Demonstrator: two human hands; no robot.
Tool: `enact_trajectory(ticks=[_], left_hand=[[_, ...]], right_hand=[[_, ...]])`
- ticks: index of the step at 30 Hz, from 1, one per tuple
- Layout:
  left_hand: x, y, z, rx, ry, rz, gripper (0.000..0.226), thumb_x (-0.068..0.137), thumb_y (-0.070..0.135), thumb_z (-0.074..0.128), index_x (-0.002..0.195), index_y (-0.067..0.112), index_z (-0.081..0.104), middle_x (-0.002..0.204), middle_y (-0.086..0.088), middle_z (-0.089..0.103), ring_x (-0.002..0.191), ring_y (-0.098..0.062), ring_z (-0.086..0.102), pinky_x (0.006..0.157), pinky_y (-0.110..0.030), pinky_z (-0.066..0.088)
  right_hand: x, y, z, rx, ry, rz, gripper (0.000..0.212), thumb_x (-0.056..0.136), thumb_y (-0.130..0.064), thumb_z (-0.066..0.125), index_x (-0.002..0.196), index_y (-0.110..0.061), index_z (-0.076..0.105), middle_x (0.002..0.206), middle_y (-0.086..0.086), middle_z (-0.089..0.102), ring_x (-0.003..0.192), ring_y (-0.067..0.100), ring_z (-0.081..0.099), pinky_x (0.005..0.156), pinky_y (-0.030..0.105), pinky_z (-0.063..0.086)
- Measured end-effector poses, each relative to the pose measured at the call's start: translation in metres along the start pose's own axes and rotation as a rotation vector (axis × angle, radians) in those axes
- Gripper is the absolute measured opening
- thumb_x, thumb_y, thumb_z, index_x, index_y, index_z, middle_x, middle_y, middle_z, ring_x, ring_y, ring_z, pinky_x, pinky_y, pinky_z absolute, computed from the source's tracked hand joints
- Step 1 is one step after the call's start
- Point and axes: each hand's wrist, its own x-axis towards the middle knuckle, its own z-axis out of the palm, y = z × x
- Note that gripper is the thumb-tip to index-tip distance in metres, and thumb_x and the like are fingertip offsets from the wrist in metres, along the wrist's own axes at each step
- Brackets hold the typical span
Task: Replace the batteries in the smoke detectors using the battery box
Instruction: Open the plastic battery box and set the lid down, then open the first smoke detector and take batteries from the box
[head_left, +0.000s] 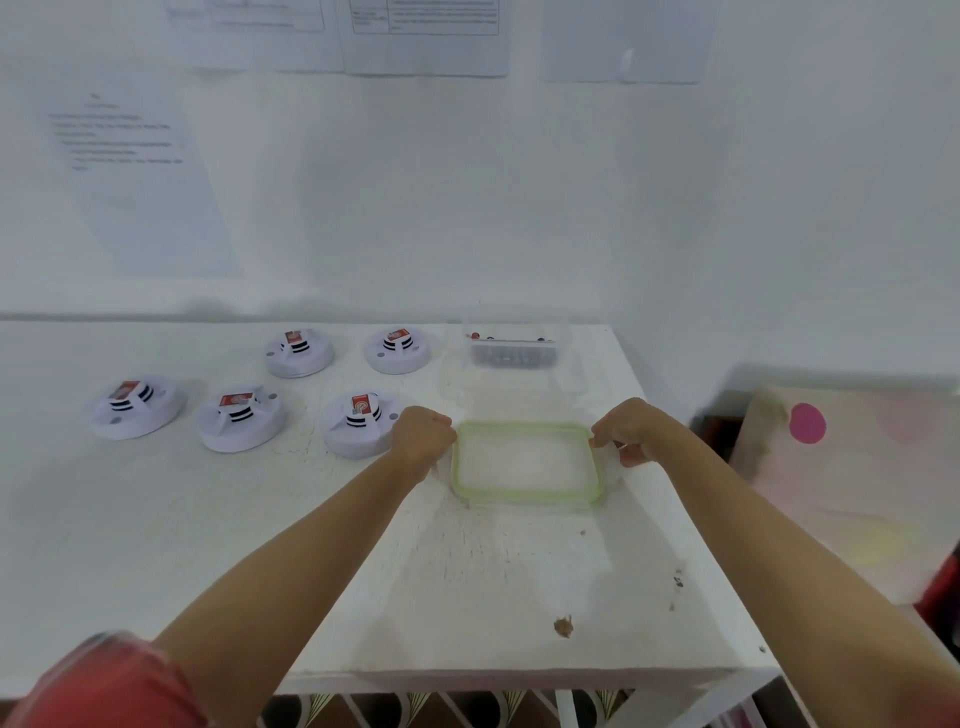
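Holding the green-rimmed lid (527, 462) by its short ends, your left grip (422, 434) and right grip (626, 431) curl on it over the surface (467, 571); the battery box (511, 354) stands just behind, smoke detectors (240, 421) to the left.

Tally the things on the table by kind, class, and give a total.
Detectors: 5
Battery box: 1
Lid: 1
Total: 7
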Motion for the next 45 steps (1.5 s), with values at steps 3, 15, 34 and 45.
enact_trajectory(ticks=[3,15,34,45], left_hand=[[0.002,0.011,-0.01,0.014,0.024,0.092,0.031,0.08,-0.01,0.053,0.064,0.015,0.045,0.077,-0.009,0.042,0.073,-0.019,0.035,0.057,-0.025,0.027],[0.01,0.029,-0.113,-0.045,0.318,0.222,0.02,0.083,0.0,0.058,0.071,0.016,0.059,0.071,0.003,0.05,0.082,-0.018,0.048,0.059,-0.02,0.033],[0.038,-0.021,-0.128,-0.074,-0.205,-0.234,0.033,0.095,0.018,0.053,0.124,0.004,0.044,0.111,-0.008,0.043,0.104,-0.031,0.058,0.08,-0.035,0.053],[0.058,-0.03,-0.109,-0.175,-0.114,-0.272,0.042,0.094,0.023,0.054,0.131,0.005,0.043,0.139,-0.015,0.037,0.123,-0.03,0.044,0.092,-0.035,0.049]], right_hand=[[0.001,-0.017,-0.006,-0.129,0.102,-0.079,0.018,0.079,-0.003,0.065,0.089,-0.002,0.051,0.069,0.01,0.045,0.058,0.02,0.042,0.055,0.026,0.038],[-0.034,-0.132,0.067,0.033,0.164,-0.582,0.035,0.082,-0.015,0.063,0.116,-0.007,0.06,0.13,0.006,0.051,0.117,0.021,0.05,0.087,0.025,0.04],[0.013,-0.171,0.192,0.023,-0.209,-0.232,0.017,0.089,-0.011,0.047,0.074,-0.018,0.048,0.076,0.005,0.039,0.064,0.013,0.034,0.055,0.024,0.028],[0.021,-0.167,0.189,-0.016,-0.245,-0.218,0.032,0.087,-0.004,0.046,0.111,0.017,0.054,0.105,0.034,0.056,0.101,0.025,0.059,0.076,0.029,0.045]])
